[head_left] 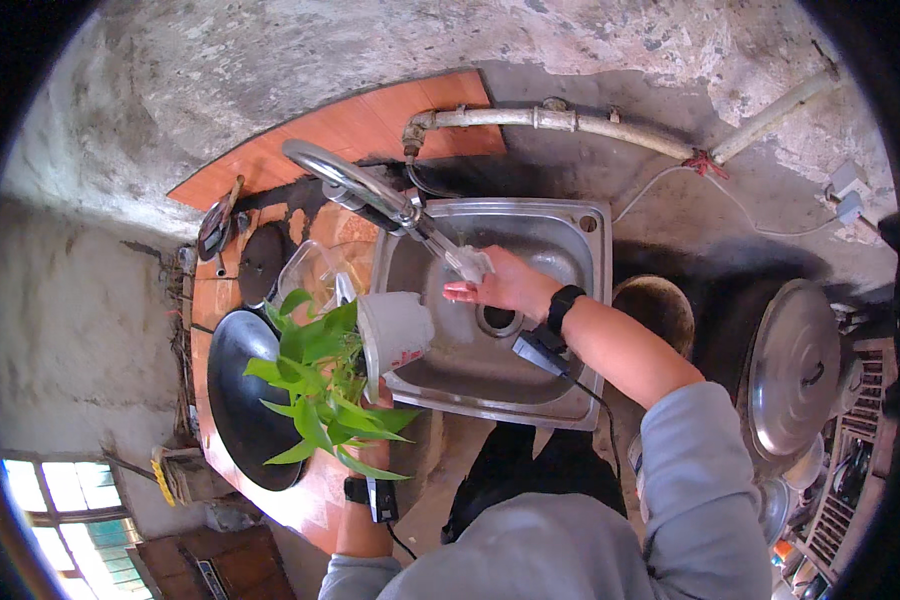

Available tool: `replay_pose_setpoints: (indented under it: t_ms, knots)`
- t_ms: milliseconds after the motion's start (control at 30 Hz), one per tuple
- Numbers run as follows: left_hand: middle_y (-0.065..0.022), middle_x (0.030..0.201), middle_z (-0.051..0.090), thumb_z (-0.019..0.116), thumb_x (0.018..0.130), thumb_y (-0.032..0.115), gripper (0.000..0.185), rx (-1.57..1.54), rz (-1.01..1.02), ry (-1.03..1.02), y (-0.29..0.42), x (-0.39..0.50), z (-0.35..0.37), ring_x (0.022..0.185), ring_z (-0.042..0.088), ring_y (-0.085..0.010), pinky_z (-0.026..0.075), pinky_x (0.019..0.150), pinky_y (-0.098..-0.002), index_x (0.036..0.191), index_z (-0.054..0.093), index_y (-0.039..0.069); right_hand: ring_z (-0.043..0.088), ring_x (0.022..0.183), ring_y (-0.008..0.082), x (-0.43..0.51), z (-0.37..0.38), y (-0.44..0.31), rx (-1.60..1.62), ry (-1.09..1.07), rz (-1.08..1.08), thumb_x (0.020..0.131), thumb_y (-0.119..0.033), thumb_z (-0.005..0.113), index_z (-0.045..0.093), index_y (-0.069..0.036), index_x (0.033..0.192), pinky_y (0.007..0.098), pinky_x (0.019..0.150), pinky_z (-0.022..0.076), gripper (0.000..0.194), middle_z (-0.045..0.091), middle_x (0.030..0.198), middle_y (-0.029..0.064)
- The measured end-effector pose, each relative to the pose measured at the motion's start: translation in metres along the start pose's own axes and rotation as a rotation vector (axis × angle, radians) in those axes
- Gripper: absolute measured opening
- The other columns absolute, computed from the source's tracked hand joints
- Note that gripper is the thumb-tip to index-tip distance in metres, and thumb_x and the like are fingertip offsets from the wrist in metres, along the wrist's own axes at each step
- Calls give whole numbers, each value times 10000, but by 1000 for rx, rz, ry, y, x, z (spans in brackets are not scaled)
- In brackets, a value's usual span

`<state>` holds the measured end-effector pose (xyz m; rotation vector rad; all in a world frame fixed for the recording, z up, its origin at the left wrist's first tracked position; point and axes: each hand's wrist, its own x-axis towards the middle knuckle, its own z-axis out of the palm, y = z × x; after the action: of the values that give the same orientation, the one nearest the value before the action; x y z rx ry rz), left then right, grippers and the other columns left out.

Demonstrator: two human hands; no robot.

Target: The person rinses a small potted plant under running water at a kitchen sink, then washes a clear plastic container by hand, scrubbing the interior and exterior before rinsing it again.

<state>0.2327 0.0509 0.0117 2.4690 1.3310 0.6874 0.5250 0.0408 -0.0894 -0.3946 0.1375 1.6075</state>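
My left hand (379, 397), partly hidden behind leaves, grips a white plastic flowerpot (397, 334) by its rim side. The pot lies tipped on its side over the left edge of the stainless steel sink (487, 405), its base towards the basin. Out of its mouth, to the left, spreads a green leafy plant (319, 382). My right hand (506, 281) is under the outlet of a chrome tap (390, 199), wet and with its fingers spread. Whitish water runs over it above the drain (499, 319). No object shows in this hand.
A black wok (244, 405) sits on the tiled counter at left, with a clear plastic container (304, 274) behind it. Right of the sink stand a brown pot (656, 315) and a large lidded metal pot (795, 367). A pipe (510, 118) runs along the wall.
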Motion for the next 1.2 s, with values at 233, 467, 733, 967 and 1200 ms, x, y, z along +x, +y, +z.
replay_pose_setpoints:
  t_ms: [233, 467, 733, 967, 1200]
  knots:
    - [-134, 1026, 608, 644, 812, 179, 370, -34, 84, 85, 20, 6, -3, 981, 575, -262, 460, 879, -366, 1130, 552, 15, 479, 1067, 374, 30, 15, 9, -98, 359, -1, 904, -278, 419, 543, -44, 1005, 502, 993, 368, 284, 530, 1060, 131]
    - [-114, 1013, 597, 561, 872, 225, 280, -1127, -360, 27, 5, 0, 3, 981, 563, -243, 465, 871, -349, 1076, 571, 34, 289, 1226, 458, 41, 20, 8, -22, 131, 66, 880, -373, 440, 524, -61, 1069, 549, 1015, 301, 374, 434, 1192, 162]
    - [-146, 1144, 560, 618, 841, 211, 382, 168, 172, -16, 29, 4, -14, 1022, 553, -275, 445, 881, -371, 1158, 527, 17, 405, 1169, 417, 4, 46, -9, -646, -82, -155, 915, -237, 423, 480, -5, 1166, 524, 967, 393, 347, 446, 1206, 135]
    - [-141, 1165, 554, 608, 849, 222, 389, -88, 56, -119, 51, 18, -25, 1047, 540, -272, 435, 895, -373, 1170, 522, 19, 592, 750, 192, -22, 29, -8, -480, 148, -88, 914, -94, 468, 565, -10, 1040, 316, 690, 529, 179, 588, 912, 77]
    - [-134, 1172, 550, 594, 859, 228, 386, -691, -116, -177, 27, 24, 0, 1054, 534, -266, 427, 909, -376, 1178, 517, 25, 590, 649, 194, -8, 24, -5, -609, 168, -62, 846, -289, 583, 544, -89, 859, 290, 519, 426, 204, 543, 682, 42]
